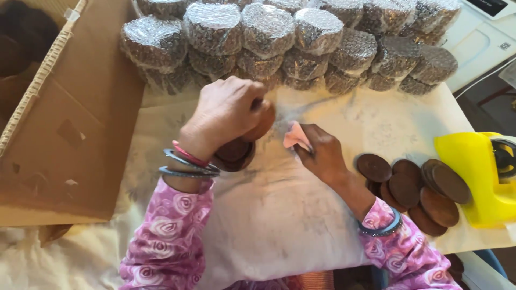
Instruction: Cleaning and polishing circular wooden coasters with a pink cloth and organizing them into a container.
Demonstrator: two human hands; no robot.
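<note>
My left hand [228, 110] grips a small stack of round dark wooden discs [236, 153] over a white cloth in the middle of the table; bangles circle that wrist. My right hand [320, 153], just to the right, pinches a small pink piece of cloth or paper [295, 134] next to the discs. Both sleeves are pink with a rose print.
Several loose wooden discs [416, 185] lie at the right, beside a yellow tape dispenser [475, 172]. Stacks of bubble-wrapped round bundles [269, 32] line the far side. An open cardboard box [70, 107] stands at the left. The white cloth [269, 215] covers the table's near part.
</note>
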